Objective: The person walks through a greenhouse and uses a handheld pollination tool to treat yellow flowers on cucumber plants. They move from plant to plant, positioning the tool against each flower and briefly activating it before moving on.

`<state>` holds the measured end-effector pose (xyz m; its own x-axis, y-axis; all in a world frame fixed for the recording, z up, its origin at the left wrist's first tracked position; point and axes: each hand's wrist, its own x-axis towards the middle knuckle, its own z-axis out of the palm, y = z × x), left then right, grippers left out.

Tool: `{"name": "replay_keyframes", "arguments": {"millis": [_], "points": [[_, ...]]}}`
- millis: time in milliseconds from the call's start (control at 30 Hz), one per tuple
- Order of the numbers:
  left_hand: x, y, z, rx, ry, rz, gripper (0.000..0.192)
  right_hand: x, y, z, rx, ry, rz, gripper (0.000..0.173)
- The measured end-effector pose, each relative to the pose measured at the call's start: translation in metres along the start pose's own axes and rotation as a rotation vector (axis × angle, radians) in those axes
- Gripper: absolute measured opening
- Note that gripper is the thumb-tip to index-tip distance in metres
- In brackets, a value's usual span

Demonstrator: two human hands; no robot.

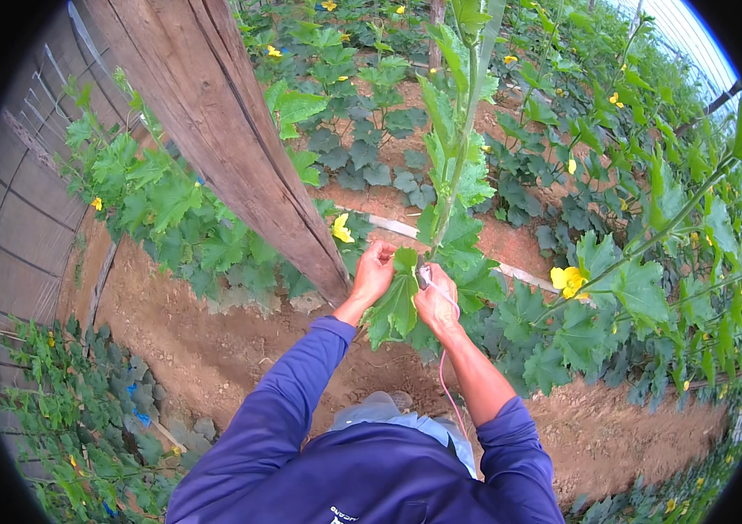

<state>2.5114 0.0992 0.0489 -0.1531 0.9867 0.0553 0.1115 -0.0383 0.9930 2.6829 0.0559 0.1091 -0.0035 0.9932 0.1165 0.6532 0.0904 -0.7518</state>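
A climbing vine with a thick green stem point(458, 164) and broad lobed leaves rises before me. My right hand point(438, 301) is closed around a small dark metal tool point(422, 274) close to the stem; its exact kind is hidden by the fingers. A pink-white cord point(444, 376) loops over that hand and hangs towards my waist. To the left of the stem, my left hand point(373, 274) has thumb and fingertips drawn together; whether something small is between them cannot be made out. Between both hands hangs a green leaf point(398, 302).
A thick wooden post point(233, 137) leans close by my left hand. Another vine stem point(659, 230) slants at right, with a yellow flower point(568, 281) beside it. Leafy rows stand beyond a pale strip point(394, 226) on the ground. Bare soil point(227, 367) lies around my feet.
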Motion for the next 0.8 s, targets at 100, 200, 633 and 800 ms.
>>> {"name": "replay_keyframes", "arguments": {"millis": [100,200,633,800], "points": [[-0.004,0.006,0.006,0.048,0.031,0.048,0.017,-0.005,0.0,-0.01,-0.032,-0.017,-0.122,0.033],[-0.004,0.014,0.01,0.081,0.009,0.021,0.018,-0.005,-0.007,-0.028,0.018,-0.156,-0.032,0.036],[-0.005,0.035,0.017,0.353,0.023,0.454,0.02,0.029,-0.024,-0.057,0.16,-0.273,0.25,0.031],[-0.005,0.041,0.017,0.338,0.016,0.451,0.02,0.019,-0.022,-0.063,0.235,-0.156,0.256,0.043]]}}
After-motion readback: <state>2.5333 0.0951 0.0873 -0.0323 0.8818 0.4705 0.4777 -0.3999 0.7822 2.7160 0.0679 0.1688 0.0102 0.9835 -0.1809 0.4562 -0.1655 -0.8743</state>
